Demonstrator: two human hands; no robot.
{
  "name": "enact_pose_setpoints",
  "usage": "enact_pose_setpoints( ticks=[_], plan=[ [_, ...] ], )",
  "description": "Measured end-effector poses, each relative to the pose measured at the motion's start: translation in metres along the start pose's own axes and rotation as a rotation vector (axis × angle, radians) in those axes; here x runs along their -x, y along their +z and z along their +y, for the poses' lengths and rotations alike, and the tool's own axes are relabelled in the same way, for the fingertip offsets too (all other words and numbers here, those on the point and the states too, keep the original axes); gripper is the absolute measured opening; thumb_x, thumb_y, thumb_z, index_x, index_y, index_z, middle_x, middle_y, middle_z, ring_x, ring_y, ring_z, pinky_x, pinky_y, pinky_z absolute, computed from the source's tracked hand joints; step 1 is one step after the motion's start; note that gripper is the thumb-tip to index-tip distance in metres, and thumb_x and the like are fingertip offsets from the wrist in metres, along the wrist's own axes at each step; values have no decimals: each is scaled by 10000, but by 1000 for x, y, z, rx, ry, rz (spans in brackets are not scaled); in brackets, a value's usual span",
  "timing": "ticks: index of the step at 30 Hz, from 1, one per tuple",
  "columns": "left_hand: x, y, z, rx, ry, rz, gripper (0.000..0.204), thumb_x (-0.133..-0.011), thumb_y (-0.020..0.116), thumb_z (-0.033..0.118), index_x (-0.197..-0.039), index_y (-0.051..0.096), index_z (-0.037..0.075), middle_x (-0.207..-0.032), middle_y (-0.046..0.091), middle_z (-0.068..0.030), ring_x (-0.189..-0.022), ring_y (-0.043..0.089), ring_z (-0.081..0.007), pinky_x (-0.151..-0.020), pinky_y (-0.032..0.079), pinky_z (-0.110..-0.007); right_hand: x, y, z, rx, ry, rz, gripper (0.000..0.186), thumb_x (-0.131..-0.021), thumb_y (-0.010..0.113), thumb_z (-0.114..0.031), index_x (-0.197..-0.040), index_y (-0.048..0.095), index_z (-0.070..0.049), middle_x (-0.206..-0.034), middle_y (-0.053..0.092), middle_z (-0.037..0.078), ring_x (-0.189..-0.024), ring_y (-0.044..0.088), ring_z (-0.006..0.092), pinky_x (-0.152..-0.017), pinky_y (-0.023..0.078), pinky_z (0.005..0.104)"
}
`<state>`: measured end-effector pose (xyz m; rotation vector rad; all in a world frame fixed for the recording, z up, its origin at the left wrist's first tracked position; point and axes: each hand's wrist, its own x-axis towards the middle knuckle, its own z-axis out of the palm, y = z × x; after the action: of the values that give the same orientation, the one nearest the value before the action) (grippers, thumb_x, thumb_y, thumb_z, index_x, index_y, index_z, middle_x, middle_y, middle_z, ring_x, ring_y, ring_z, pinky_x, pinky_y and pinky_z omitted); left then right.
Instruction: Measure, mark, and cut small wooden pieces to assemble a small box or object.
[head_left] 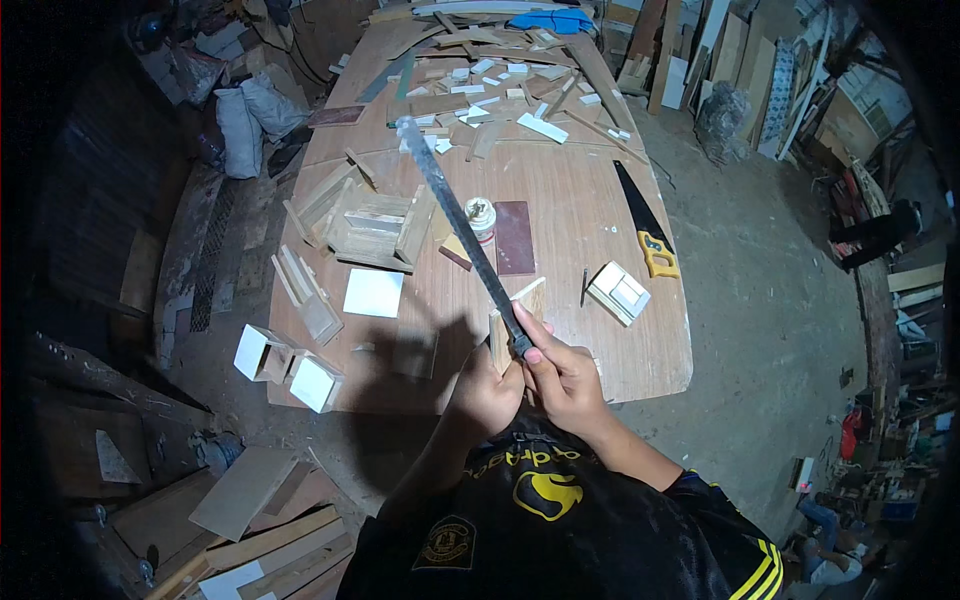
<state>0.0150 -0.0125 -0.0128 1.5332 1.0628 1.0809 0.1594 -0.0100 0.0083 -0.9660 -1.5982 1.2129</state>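
Close to the table's front edge, my right hand (pixel 562 380) is closed round the dark end of a long, flat metal file (pixel 455 215). The file slants up and away to the left, its far tip pale, above the table. Just left of it, my left hand (pixel 488 385) is closed on a small wooden piece (pixel 498 345), partly hidden by the fingers. Pale wood (pixel 535 295) shows behind the file; whether it belongs to that piece I cannot tell. Beyond stand a white glue bottle (pixel 481 218) and a dark red board (pixel 515 238).
A yellow-handled handsaw (pixel 645 225) lies at the table's right, near a small white-topped box (pixel 619 292). To the left are a wooden frame (pixel 375 225), a white square tile (pixel 373 292) and white-faced blocks (pixel 315 383). Scrap wood (pixel 490 90) covers the far end.
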Motion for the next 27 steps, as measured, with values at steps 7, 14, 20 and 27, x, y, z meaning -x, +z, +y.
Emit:
enact_pose_setpoints(
  ticks=[7, 14, 20, 27],
  plan=[
    [3, 8, -23, 30, 10, 50, 326, -955, 507, 30, -1279, 541, 11, -1132, 659, -224, -1078, 658, -358, -895, 516, -419, 1, 0, 6, -84, 7, -18, 446, -1040, 460, -44, -1486, 430, -44, -604, 437, -33, -538, 409, 37, -525, 378, 207],
    [0, 10, -37, 120, -32, 66, 285, -944, 530, 36, -1226, 544, 3, -1073, 663, -242, -1033, 652, -414, -833, 516, -438, 0, -1, 11, -175, 40, -44, 445, -1048, 454, -60, -1492, 420, -43, -598, 427, -37, -523, 403, 40, -518, 374, 208],
    [-2, 10, -42, 123, 3, 38, 265, -958, 527, 50, -1218, 549, 5, -1080, 656, -239, -1025, 660, -386, -840, 516, -426, -1, 0, 16, -187, 33, -34, 446, -1045, 458, -64, -1489, 426, -40, -598, 426, -39, -525, 404, 43, -525, 376, 211],
    [-2, -8, -31, -17, 55, -131, 353, -927, 608, 125, -1270, 619, 41, -1160, 661, -145, -1074, 648, -277, -920, 506, -362, -3, -1, 19, 11, -132, -132, 409, -1040, 481, -92, -1439, 487, -5, -672, 563, 24, -546, 476, 72, -553, 421, 227]
  ],
)
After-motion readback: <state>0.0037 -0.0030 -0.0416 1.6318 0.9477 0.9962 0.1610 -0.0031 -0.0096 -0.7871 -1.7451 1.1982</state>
